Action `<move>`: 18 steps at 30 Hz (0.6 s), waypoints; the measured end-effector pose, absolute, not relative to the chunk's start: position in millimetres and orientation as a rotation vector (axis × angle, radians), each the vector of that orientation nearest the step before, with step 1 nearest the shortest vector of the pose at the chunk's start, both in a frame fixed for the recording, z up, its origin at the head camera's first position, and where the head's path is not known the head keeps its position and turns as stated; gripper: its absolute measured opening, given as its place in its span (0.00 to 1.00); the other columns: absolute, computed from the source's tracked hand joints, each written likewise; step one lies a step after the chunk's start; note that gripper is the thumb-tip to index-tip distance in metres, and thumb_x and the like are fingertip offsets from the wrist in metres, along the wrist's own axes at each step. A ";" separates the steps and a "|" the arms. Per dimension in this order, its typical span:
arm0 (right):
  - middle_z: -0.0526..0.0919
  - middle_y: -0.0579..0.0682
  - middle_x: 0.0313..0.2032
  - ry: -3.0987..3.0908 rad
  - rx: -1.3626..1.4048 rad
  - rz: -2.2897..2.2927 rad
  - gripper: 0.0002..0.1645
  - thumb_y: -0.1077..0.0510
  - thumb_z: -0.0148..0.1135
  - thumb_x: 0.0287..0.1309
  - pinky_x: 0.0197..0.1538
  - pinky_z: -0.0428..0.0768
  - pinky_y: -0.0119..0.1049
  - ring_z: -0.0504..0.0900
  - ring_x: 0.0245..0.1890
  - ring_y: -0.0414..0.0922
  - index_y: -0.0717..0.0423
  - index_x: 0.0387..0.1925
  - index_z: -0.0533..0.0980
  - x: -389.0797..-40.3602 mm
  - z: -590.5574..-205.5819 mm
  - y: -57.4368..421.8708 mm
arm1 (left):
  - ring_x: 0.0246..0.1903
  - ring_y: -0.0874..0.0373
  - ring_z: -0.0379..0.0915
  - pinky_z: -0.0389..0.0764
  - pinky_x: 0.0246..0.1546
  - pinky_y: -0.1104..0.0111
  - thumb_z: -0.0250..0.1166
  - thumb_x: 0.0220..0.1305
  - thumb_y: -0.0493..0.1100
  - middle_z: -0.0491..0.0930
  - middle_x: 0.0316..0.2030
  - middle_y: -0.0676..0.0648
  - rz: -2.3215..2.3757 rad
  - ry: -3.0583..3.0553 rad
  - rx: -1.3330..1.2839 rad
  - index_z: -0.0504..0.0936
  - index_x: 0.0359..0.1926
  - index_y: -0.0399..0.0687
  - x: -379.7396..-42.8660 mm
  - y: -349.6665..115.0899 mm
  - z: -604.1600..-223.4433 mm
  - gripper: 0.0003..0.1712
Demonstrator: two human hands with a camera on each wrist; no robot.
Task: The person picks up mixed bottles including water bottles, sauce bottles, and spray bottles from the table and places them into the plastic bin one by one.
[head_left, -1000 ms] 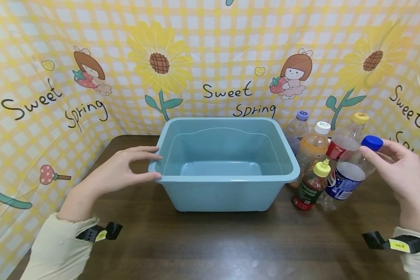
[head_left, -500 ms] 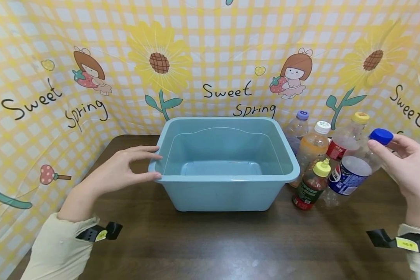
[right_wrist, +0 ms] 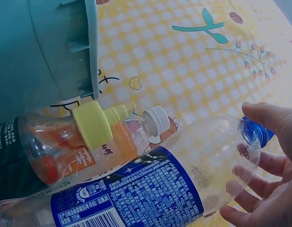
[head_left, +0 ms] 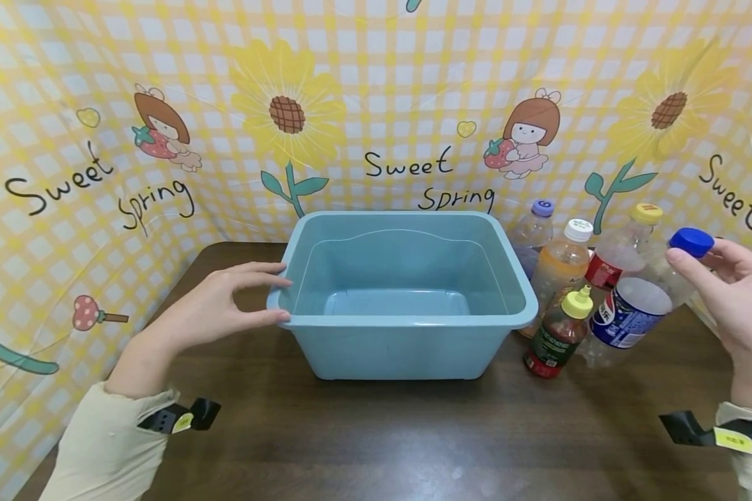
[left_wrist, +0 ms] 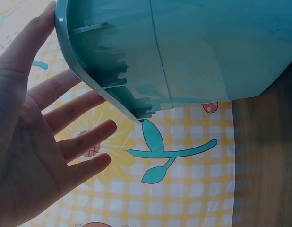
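A pale blue plastic bin [head_left: 401, 351] stands mid-table with nothing inside it. My left hand [head_left: 225, 303] touches the bin's left rim with its thumb and fingertips; in the left wrist view its fingers are spread and fairly straight. At the right, my right hand [head_left: 736, 299] holds a clear plastic soda bottle [head_left: 629, 313] by its neck, the thumb at the blue cap [right_wrist: 257, 133]. That bottle has a blue label and leans to the right. Directly left of it is a small sauce bottle [head_left: 554, 341] with a yellow nozzle cap.
Behind them stand an orange-labelled bottle with a white cap [head_left: 578, 229], a red-labelled bottle with a yellow cap [head_left: 645, 213] and a purple-capped bottle [head_left: 535, 233]. A yellow checked cloth [head_left: 407, 90] hangs behind the dark wooden table [head_left: 363, 445].
My right hand has moved to the right and slightly up, tipping the blue-capped soda bottle further right. The left hand and the bin have stayed in place.
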State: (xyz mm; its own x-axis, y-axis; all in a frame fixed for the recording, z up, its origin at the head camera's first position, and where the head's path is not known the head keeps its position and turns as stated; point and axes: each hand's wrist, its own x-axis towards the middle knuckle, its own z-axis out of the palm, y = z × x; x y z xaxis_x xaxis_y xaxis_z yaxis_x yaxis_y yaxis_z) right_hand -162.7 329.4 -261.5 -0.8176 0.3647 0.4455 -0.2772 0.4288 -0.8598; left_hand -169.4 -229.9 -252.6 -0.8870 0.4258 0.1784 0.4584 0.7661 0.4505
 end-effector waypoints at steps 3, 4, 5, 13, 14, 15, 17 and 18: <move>0.78 0.24 0.30 -2.075 -0.041 1.436 0.17 0.65 0.58 0.59 0.40 0.63 0.16 0.72 0.37 0.26 0.34 0.34 0.76 -163.4 -261.7 329.6 | 0.64 0.45 0.62 0.72 0.54 0.50 0.66 0.55 0.58 0.68 0.64 0.46 -0.754 -2.891 -0.722 0.79 0.54 0.53 -170.8 -230.7 -253.9 0.27; 0.78 0.24 0.30 -2.065 -0.029 1.449 0.17 0.66 0.58 0.59 0.40 0.64 0.16 0.72 0.37 0.27 0.35 0.34 0.76 -163.6 -261.9 329.9 | 0.64 0.45 0.62 0.72 0.54 0.50 0.66 0.55 0.58 0.68 0.64 0.46 -0.750 -2.892 -0.721 0.79 0.54 0.53 -171.2 -231.0 -254.3 0.27; 0.79 0.25 0.30 -2.052 -0.019 1.467 0.17 0.66 0.58 0.58 0.40 0.64 0.16 0.73 0.37 0.27 0.36 0.34 0.77 -163.7 -262.1 330.2 | 0.64 0.45 0.62 0.72 0.54 0.51 0.66 0.55 0.58 0.68 0.64 0.46 -0.744 -2.893 -0.718 0.79 0.54 0.53 -171.6 -231.2 -254.6 0.27; 0.81 0.28 0.29 -1.979 0.039 1.557 0.17 0.69 0.59 0.57 0.39 0.66 0.15 0.74 0.35 0.29 0.41 0.33 0.79 -163.7 -262.8 331.5 | 0.64 0.46 0.63 0.72 0.54 0.51 0.66 0.54 0.59 0.68 0.64 0.46 -0.741 -2.897 -0.705 0.79 0.54 0.52 -171.1 -230.3 -253.9 0.28; 0.81 0.29 0.29 -1.972 0.047 1.565 0.16 0.69 0.59 0.56 0.38 0.66 0.14 0.74 0.35 0.29 0.41 0.33 0.79 -163.5 -262.9 331.6 | 0.64 0.46 0.63 0.72 0.54 0.50 0.67 0.54 0.59 0.68 0.64 0.46 -0.744 -2.896 -0.705 0.79 0.53 0.53 -170.6 -229.9 -253.6 0.28; 0.81 0.29 0.29 -1.962 0.055 1.576 0.16 0.69 0.59 0.56 0.38 0.66 0.14 0.74 0.35 0.30 0.41 0.33 0.79 -163.4 -263.0 331.6 | 0.64 0.46 0.63 0.72 0.54 0.50 0.67 0.54 0.58 0.69 0.64 0.46 -0.749 -2.894 -0.705 0.79 0.53 0.53 -170.2 -229.6 -253.5 0.27; 0.82 0.30 0.29 -1.953 0.062 1.587 0.16 0.69 0.59 0.56 0.38 0.66 0.14 0.74 0.35 0.30 0.42 0.33 0.79 -163.1 -263.5 331.7 | 0.64 0.45 0.63 0.72 0.54 0.50 0.67 0.55 0.58 0.69 0.64 0.46 -0.757 -2.891 -0.707 0.79 0.53 0.53 -169.5 -229.2 -253.0 0.27; 0.82 0.30 0.29 -1.950 0.064 1.587 0.16 0.69 0.59 0.56 0.38 0.66 0.14 0.74 0.34 0.30 0.42 0.33 0.79 -163.0 -263.8 331.8 | 0.64 0.45 0.63 0.72 0.54 0.50 0.67 0.55 0.58 0.69 0.64 0.46 -0.760 -2.890 -0.708 0.79 0.53 0.53 -169.2 -229.1 -252.8 0.26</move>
